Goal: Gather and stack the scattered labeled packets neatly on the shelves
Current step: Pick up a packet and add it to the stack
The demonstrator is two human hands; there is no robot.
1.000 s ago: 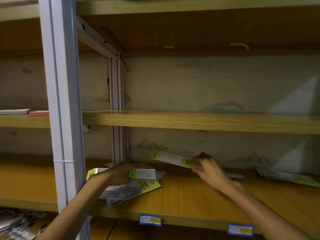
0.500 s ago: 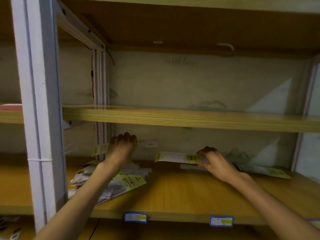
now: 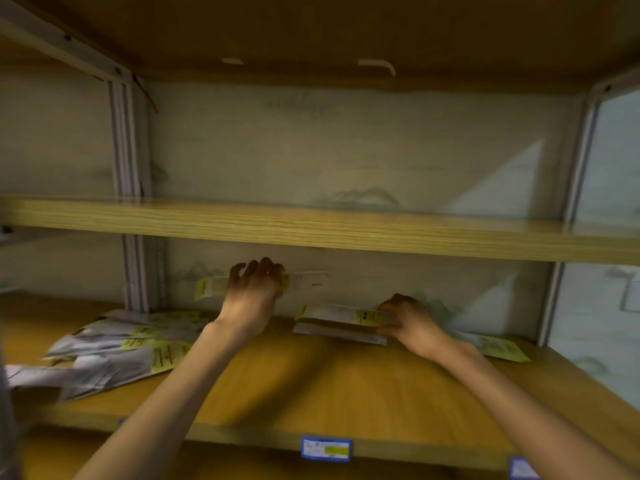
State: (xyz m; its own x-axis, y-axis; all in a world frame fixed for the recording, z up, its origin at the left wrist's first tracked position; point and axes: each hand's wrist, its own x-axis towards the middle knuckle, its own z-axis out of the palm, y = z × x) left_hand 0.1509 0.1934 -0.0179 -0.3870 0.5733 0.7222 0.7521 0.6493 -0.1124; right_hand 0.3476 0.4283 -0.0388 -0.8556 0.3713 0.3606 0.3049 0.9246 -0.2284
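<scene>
While the left hand (image 3: 254, 289) grips a yellow-labelled packet (image 3: 304, 280), the right hand (image 3: 410, 322) pinches another packet (image 3: 341, 313). Their print is too blurred to read.

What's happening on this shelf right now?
A person is gathering labeled packets on the lower shelf. The left hand holds one long packet lifted near the back wall, and the right hand grips another packet just above a further one lying flat. A loose pile sits at the left, and one more packet lies at the right.
</scene>
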